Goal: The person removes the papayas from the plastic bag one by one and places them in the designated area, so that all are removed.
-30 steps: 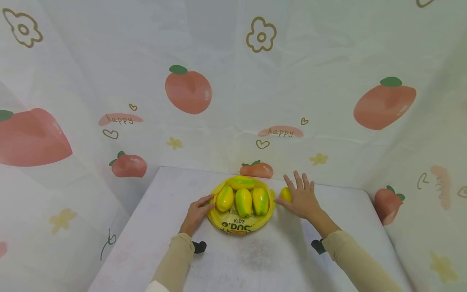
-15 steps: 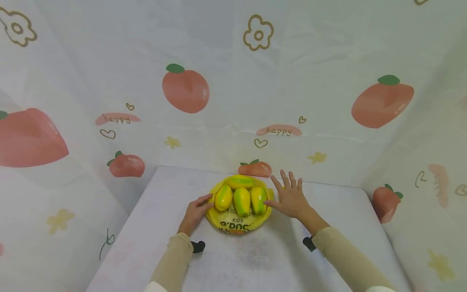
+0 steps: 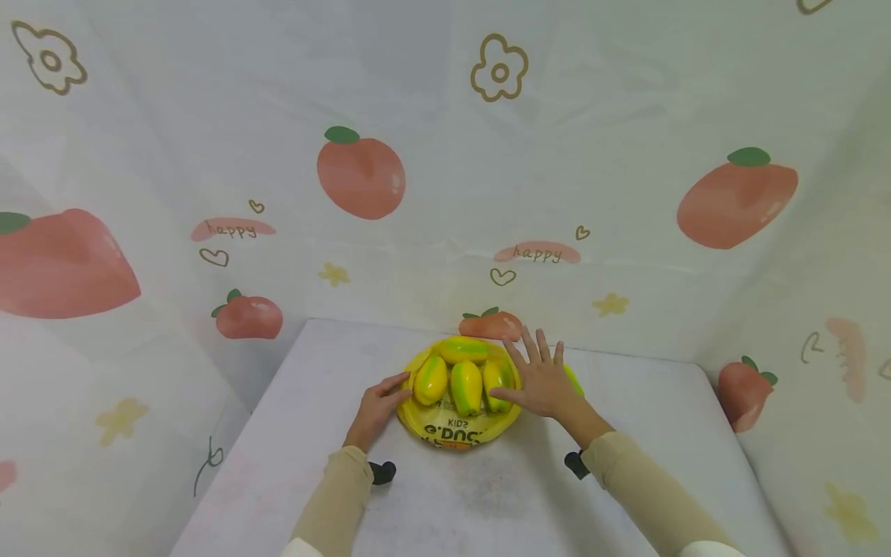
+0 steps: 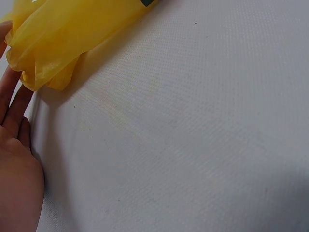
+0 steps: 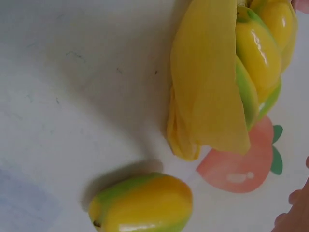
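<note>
A yellow plastic bag (image 3: 459, 433), its mouth rolled wide, stands on the table with several glossy yellow-green papayas (image 3: 466, 387) inside. My left hand (image 3: 374, 410) pinches the bag's left rim; the left wrist view shows its fingers against the thin yellow plastic (image 4: 63, 38). Fingers spread, my right hand (image 3: 550, 387) hovers over the bag's right side, its thumb in front of one papaya. It holds nothing. A loose papaya (image 5: 142, 203) lies on the table right of the bag, mostly hidden behind my right hand in the head view.
The white table (image 3: 459, 510) meets a pale cloth wall (image 3: 418, 263) printed with fruit right behind the bag. More printed cloth encloses both sides. A black heart-shaped piece (image 3: 381, 473) shows by the left sleeve, another dark piece (image 3: 576, 464) by the right.
My right hand has moved left, from beside the loose papaya to over the bag's right edge, fingers still spread. The left hand stays at the rim.
</note>
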A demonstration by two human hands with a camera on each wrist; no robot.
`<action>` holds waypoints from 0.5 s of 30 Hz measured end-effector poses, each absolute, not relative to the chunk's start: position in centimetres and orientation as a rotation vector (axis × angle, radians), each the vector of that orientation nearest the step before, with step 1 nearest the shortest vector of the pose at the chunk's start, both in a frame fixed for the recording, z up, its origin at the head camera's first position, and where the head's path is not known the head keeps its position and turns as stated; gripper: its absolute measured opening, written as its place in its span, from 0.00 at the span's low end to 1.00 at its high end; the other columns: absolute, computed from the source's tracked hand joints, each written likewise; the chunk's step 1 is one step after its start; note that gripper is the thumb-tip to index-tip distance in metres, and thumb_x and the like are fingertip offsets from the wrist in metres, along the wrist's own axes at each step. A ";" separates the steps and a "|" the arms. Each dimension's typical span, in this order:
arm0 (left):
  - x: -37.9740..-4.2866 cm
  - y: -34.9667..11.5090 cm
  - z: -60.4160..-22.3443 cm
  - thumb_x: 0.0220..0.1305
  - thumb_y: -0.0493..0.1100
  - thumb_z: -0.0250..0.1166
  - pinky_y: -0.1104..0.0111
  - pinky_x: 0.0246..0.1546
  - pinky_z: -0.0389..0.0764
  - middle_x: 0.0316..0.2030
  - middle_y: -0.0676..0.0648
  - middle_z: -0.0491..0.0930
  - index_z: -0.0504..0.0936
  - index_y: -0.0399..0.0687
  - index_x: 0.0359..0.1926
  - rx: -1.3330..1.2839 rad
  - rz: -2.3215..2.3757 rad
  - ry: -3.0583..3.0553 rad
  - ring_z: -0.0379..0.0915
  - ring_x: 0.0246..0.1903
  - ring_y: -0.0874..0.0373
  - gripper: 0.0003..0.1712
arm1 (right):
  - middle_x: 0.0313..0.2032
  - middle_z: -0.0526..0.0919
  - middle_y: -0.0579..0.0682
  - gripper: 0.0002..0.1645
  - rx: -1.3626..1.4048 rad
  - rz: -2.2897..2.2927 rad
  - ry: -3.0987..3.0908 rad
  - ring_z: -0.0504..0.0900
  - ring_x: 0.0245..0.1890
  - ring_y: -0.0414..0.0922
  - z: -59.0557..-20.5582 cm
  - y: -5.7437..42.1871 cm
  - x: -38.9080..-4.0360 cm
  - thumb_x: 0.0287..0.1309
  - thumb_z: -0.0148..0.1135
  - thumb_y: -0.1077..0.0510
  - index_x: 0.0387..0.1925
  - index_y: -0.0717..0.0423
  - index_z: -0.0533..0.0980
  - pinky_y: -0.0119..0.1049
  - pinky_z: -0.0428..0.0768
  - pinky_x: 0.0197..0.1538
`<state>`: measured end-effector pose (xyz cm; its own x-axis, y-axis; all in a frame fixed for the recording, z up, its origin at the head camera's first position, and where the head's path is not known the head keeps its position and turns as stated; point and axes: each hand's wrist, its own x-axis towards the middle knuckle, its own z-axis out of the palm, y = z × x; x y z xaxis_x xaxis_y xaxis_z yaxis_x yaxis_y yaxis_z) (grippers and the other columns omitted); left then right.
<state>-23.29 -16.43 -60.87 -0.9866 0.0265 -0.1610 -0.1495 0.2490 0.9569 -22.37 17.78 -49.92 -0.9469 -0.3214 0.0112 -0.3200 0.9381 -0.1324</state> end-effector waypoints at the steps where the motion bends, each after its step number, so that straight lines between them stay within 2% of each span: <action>1: -23.3 -16.4 -60.9 0.65 0.49 0.70 0.49 0.81 0.57 0.69 0.49 0.76 0.82 0.59 0.63 -0.116 1.838 2.369 0.60 0.77 0.47 0.25 | 0.82 0.39 0.61 0.64 -0.523 -0.220 3.079 0.39 0.81 0.69 -49.9 17.5 -22.4 0.55 0.56 0.19 0.82 0.46 0.48 0.81 0.42 0.74; 11: -23.6 -16.6 -61.2 0.64 0.51 0.71 0.51 0.81 0.56 0.69 0.50 0.76 0.83 0.61 0.62 -0.121 1.848 2.347 0.59 0.77 0.48 0.25 | 0.81 0.45 0.64 0.68 -0.589 -0.256 2.980 0.42 0.81 0.68 -50.8 15.5 -23.1 0.50 0.66 0.22 0.82 0.46 0.48 0.78 0.45 0.75; 15: -23.6 -16.6 -61.3 0.64 0.51 0.71 0.49 0.81 0.57 0.69 0.49 0.76 0.83 0.60 0.62 -0.126 1.841 2.361 0.60 0.77 0.47 0.25 | 0.82 0.44 0.62 0.72 -0.638 -0.311 2.952 0.44 0.80 0.69 -50.9 14.7 -23.1 0.45 0.70 0.22 0.82 0.47 0.48 0.74 0.51 0.77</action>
